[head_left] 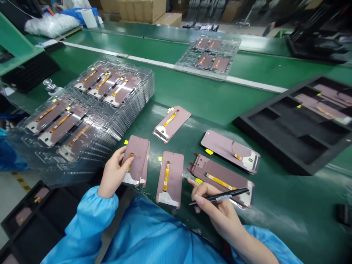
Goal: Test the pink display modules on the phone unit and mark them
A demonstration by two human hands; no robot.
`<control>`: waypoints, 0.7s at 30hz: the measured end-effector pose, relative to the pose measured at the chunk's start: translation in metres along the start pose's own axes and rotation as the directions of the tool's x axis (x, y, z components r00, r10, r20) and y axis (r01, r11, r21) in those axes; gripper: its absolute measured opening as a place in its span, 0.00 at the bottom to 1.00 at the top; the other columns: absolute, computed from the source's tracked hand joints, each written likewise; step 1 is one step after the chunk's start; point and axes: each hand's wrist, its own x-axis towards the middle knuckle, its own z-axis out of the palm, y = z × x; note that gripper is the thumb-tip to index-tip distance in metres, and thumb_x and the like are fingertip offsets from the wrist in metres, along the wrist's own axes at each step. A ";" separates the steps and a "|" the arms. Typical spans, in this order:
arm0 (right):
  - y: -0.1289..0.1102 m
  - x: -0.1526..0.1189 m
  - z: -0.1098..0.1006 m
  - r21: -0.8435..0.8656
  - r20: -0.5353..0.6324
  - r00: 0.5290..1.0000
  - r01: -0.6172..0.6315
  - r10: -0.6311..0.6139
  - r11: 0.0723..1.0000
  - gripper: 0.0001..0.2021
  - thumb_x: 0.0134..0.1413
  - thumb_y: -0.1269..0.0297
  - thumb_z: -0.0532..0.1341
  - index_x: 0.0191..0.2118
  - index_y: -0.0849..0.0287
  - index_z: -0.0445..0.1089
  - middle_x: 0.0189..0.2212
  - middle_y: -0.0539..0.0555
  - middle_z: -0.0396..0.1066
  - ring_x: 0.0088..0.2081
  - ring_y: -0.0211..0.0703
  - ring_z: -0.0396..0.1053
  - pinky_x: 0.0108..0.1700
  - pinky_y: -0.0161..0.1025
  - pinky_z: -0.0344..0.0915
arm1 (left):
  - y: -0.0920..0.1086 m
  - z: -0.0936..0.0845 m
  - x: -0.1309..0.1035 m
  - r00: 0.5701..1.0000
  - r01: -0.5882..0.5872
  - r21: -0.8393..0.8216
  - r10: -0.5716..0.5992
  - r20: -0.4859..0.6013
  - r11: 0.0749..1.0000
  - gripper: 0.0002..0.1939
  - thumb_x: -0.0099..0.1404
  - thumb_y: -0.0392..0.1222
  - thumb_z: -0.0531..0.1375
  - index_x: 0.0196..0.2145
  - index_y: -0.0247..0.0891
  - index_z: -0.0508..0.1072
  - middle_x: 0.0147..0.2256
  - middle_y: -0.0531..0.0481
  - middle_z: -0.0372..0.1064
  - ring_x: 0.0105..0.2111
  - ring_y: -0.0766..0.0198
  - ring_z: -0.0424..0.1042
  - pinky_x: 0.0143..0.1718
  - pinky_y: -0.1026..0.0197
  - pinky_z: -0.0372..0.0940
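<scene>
My left hand (pixel 117 170) grips a phone display panel (pixel 139 152) at its left side, thumb on the top face near the orange flex cable. That panel lies over at least one other, fanned to the right. Black tweezers (pixel 220 197) with white lettering are pinched in my right hand (pixel 213 201), tip pointing left. Between my hands lies a single display panel (pixel 172 174) with its flex cable upward. Just beyond my right hand rests a panel with red tabs (pixel 206 167), partly hidden by my fingers. Another panel (pixel 228 146) lies behind it.
A tall stack of clear trays (pixel 132 106) holding panels stands at left. Further panels (pixel 174 123) lie mid-table. At right sits a black foam tray (pixel 277 135) with panels; a clear tray (pixel 203 69) is further back. Another black tray (pixel 41 223) is below the table edge.
</scene>
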 end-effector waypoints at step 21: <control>0.010 0.068 0.015 -0.662 -0.067 0.899 0.284 -0.432 0.693 0.07 0.60 0.66 0.59 0.30 0.56 0.68 0.24 0.50 0.71 0.27 0.42 0.68 0.32 0.38 0.64 | 0.035 0.079 -0.013 0.811 -0.582 0.490 0.504 0.296 0.649 0.10 0.68 0.43 0.58 0.44 0.44 0.77 0.41 0.46 0.68 0.44 0.53 0.60 0.43 0.51 0.60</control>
